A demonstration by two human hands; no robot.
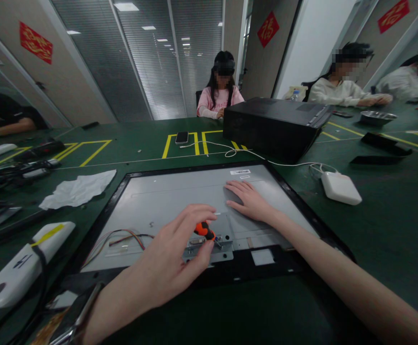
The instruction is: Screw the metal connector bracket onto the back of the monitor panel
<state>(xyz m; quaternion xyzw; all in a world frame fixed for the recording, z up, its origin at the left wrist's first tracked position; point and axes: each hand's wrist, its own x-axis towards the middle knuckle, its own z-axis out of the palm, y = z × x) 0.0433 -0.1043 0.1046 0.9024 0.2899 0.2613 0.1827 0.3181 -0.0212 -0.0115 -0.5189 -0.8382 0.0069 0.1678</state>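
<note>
A flat monitor panel (180,191) lies face down on the green table, its grey metal back up inside a black frame. My left hand (173,254) is closed around an orange-handled screwdriver (204,230), whose tip points down at a small metal bracket (212,247) near the panel's lower edge. My right hand (250,199) lies flat and open on the metal back, fingers stretched to the left. Coloured wires (122,237) run across the panel's lower left.
A black computer case (273,124) lies behind the panel, with a white cable and white adapter (340,188) to its right. A crumpled white cloth (79,189) and white devices (18,268) sit left. A phone (182,137) lies farther back. Other people sit around the table.
</note>
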